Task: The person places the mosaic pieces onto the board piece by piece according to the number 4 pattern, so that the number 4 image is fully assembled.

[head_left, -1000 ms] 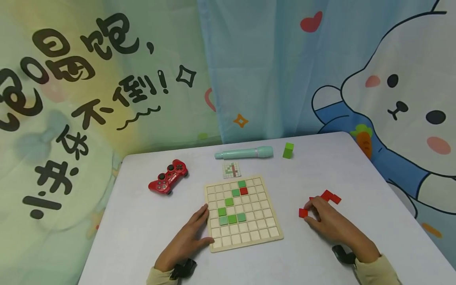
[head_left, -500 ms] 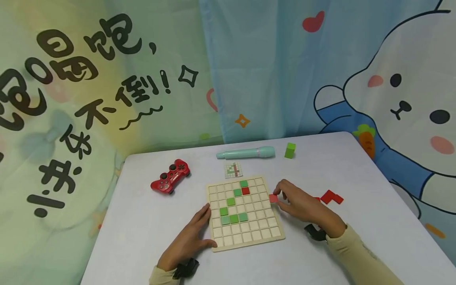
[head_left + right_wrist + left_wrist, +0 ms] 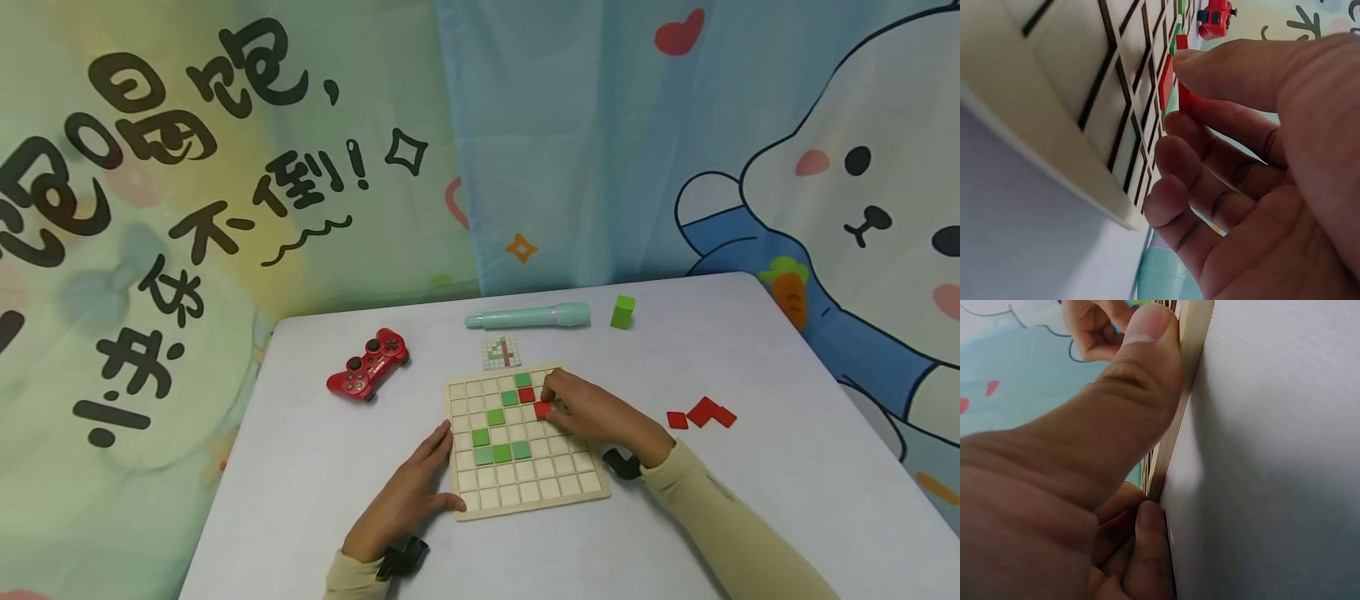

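Observation:
A wooden grid board (image 3: 531, 502) lies on the white table, with several green tiles (image 3: 502, 452) and one red tile (image 3: 527, 395) set in its cells. My left hand (image 3: 411, 492) rests against the board's left side. Its thumb (image 3: 1147, 356) touches the board's edge in the left wrist view. Over the upper right of the grid, my right hand (image 3: 592, 410) pinches another red tile (image 3: 1183, 94) between thumb and fingers. That tile stands on edge close to the placed red one in the right wrist view; whether it touches the board I cannot tell.
Loose red tiles (image 3: 703, 411) lie right of the board. Behind it are a small pattern card (image 3: 500, 352), a mint-coloured tube-shaped thing (image 3: 528, 317) and a green block or stack (image 3: 622, 312). A red game controller (image 3: 368, 364) lies at the back left.
My right hand has picked up a red tile from the loose ones and carried it left over the board. The left hand has stayed at the board's edge.

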A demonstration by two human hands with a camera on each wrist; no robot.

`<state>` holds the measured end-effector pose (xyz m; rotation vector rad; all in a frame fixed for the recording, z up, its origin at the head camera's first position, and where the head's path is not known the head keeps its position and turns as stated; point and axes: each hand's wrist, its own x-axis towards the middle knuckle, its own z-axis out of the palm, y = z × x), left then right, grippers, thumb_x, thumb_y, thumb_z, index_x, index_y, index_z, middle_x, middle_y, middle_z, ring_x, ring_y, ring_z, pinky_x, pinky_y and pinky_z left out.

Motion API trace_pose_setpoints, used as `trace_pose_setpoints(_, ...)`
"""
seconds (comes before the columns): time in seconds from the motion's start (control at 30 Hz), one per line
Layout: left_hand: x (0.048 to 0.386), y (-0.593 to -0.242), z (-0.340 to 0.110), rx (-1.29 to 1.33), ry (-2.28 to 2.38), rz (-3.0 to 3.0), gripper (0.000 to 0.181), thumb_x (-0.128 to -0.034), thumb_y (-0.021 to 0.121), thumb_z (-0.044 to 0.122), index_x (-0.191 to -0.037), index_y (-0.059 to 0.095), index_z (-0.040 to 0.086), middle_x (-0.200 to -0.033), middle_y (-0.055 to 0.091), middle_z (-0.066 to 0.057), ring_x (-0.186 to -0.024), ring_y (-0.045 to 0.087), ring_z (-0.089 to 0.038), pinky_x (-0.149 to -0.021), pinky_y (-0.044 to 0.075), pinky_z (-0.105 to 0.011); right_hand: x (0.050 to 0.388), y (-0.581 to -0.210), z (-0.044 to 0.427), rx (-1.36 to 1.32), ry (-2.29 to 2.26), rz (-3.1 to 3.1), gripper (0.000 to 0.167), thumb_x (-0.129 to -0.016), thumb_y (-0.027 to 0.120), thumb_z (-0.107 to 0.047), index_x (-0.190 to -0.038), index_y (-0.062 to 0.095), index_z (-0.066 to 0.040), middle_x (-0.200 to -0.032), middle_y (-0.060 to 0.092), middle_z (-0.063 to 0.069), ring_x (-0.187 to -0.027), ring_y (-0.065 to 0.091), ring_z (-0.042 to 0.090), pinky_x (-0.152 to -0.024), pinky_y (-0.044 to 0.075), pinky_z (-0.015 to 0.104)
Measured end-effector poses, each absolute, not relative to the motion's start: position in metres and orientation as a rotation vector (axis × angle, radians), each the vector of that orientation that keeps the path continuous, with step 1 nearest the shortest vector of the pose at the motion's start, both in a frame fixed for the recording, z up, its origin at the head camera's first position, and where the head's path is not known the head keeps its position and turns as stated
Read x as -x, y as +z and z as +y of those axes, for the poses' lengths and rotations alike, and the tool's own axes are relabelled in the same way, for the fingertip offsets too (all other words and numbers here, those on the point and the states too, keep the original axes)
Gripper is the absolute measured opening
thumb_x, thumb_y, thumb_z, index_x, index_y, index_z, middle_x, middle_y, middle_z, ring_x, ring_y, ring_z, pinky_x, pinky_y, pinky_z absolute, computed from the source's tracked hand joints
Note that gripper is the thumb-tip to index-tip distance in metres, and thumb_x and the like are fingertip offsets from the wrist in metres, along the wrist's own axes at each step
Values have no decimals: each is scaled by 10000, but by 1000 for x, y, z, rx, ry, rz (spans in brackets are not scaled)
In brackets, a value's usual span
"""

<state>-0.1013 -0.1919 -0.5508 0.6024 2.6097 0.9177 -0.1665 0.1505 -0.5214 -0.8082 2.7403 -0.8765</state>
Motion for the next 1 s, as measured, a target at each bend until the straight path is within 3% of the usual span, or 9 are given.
trace_pose_setpoints(0.2, 102, -550, -190, -597, 937, 2589, 1124, -793, 903, 359, -1674, 285, 32, -1809, 189, -75, -1655, 252, -356, -1263, 361, -577, 169, -526, 145, 748, -816, 2722, 142, -1025, 722, -167, -1100, 626, -94, -1134, 648, 32, -960, 585, 102, -864, 566, 328)
trace_pose_setpoints(0.37, 103, -552, -189, -598, 927, 2596, 1113, -799, 900, 352, -1674, 290, 37, -1808, 193, -65, -1655, 258, -344, -1264, 367, -560, 172, -528, 142, 811, -802, 2738, 97, -1024, 709, -116, -1057, 622, -87, -1063, 617, 31, -870, 542, 93, -784, 531, 290)
trace_pose_setpoints(0.57, 103, -552, -188, -588, 936, 2605, 1112, -782, 913, 337, -1664, 311, 23, -1800, 221, -82, -1649, 273, -351, -1258, 372, -565, 176, -532, 140, 840, -799, 2732, 85, -1021, 717, -125, -1059, 641, -117, -1067, 626, 17, -882, 564, 83, -785, 541, 293)
trace_pose_setpoints(0.83, 103, -550, -189, -571, 934, 2613, 1112, -774, 920, 332, -1656, 323, 10, -1795, 235, -91, -1647, 278, -351, -1264, 367, -558, 178, -529, 135, 825, -807, 2752, 121, -977, 780, -173, -992, 662, -150, -973, 624, -27, -794, 514, 66, -716, 465, 250)
trace_pose_setpoints(1.0, 103, -550, -190, -578, 940, 2617, 1105, -777, 922, 328, -1655, 330, 13, -1795, 238, -87, -1647, 281, -349, -1263, 370, -557, 177, -525, 137, 788, -787, 2761, 131, -979, 780, -231, -1062, 730, -142, -1003, 661, -13, -838, 559, 69, -754, 516, 282)
